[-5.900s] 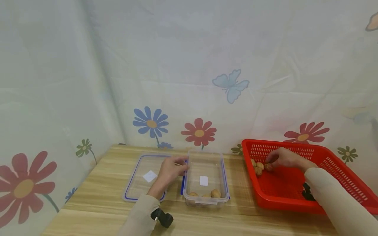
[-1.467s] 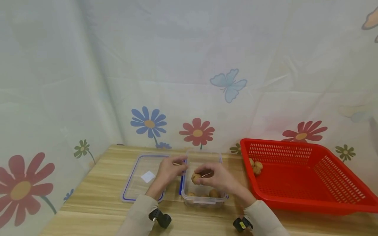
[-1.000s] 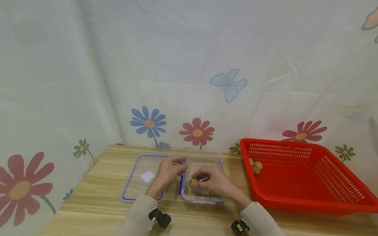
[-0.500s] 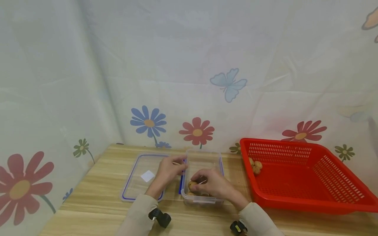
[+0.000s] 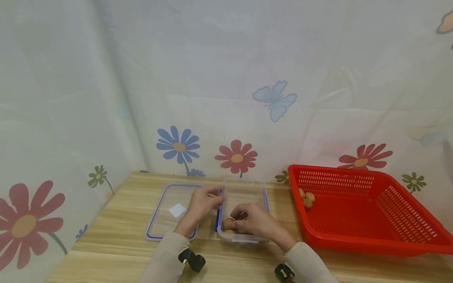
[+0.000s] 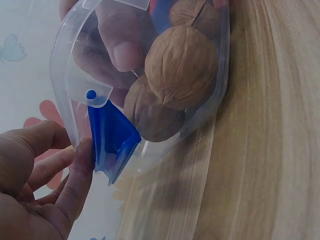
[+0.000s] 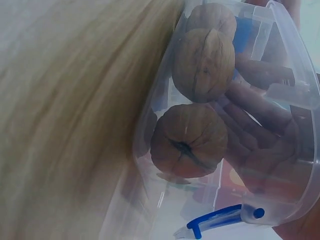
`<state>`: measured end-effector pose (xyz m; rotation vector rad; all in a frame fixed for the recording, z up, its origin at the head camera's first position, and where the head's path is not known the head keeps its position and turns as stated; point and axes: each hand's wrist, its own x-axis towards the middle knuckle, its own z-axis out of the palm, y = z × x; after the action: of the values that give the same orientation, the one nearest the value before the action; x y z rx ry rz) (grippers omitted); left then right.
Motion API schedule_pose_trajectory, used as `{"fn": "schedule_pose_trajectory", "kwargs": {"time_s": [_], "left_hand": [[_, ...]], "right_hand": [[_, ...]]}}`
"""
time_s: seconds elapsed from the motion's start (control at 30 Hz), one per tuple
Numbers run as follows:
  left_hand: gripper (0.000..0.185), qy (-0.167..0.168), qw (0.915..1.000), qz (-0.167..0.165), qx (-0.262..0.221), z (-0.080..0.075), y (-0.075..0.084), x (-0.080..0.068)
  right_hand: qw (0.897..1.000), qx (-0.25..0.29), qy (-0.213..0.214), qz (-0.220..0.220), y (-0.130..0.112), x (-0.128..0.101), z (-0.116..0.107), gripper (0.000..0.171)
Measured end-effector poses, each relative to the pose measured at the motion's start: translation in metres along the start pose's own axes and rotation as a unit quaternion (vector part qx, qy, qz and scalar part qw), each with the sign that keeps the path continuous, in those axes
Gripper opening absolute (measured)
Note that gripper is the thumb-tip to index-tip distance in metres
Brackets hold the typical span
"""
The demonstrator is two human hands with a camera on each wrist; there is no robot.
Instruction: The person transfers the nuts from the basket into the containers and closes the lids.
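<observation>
A clear plastic food container (image 5: 245,239) with blue latches stands at the table's middle. My left hand (image 5: 201,204) pinches its left rim beside a blue latch (image 6: 111,142). Inside the container, my right hand (image 5: 255,221) holds a walnut (image 5: 228,223) low at the near left corner, thumb and fingers against it. Through the clear wall, the left wrist view shows a large walnut (image 6: 182,67) and others close by. The right wrist view has several walnuts, including one nearest the camera (image 7: 189,141), with my fingers behind them. Part of the held walnut is hidden by my fingers.
The blue-edged clear lid (image 5: 159,220) lies flat left of the container, with a white label (image 5: 177,210). A red perforated basket (image 5: 348,239) stands to the right, several walnuts (image 5: 308,200) in its left corner. A flowered curtain (image 5: 212,78) hangs behind the table.
My right hand has left the basket with a walnut, come over the container and lowered it into the near left corner. Fewer walnuts lie in the basket. My left hand has stayed at the rim.
</observation>
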<state>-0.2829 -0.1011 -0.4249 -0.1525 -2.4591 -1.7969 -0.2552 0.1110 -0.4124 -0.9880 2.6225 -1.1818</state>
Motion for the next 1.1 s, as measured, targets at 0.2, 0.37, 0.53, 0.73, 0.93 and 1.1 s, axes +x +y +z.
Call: {"fn": "schedule_pose_trajectory", "kwargs": {"time_s": [0.2, 0.37, 0.53, 0.73, 0.93, 1.1], "left_hand": [[0.036, -0.002, 1.0, -0.001, 0.0, -0.001, 0.001, 0.0], [0.036, -0.002, 1.0, -0.003, -0.001, 0.0, 0.001, -0.001], [0.036, -0.002, 1.0, -0.003, 0.005, 0.0, 0.001, -0.001], [0.036, -0.001, 1.0, -0.002, -0.006, 0.0, 0.001, -0.001], [0.035, 0.002, 1.0, 0.0, -0.006, 0.001, 0.0, 0.0], [0.035, 0.006, 0.9999, 0.001, -0.008, 0.002, -0.001, 0.0]], "right_hand": [[1.0, 0.011, 0.009, -0.01, 0.001, -0.001, -0.002, 0.017], [1.0, 0.013, 0.02, -0.005, -0.003, -0.004, -0.01, 0.02], [0.999, 0.019, 0.027, -0.009, -0.016, -0.007, -0.027, 0.022], [0.999, -0.003, 0.047, -0.016, -0.033, -0.013, -0.056, 0.026], [0.997, -0.025, 0.065, -0.012, -0.045, -0.023, -0.085, 0.028], [0.996, -0.034, 0.08, -0.003, -0.051, -0.029, -0.107, 0.03]]}}
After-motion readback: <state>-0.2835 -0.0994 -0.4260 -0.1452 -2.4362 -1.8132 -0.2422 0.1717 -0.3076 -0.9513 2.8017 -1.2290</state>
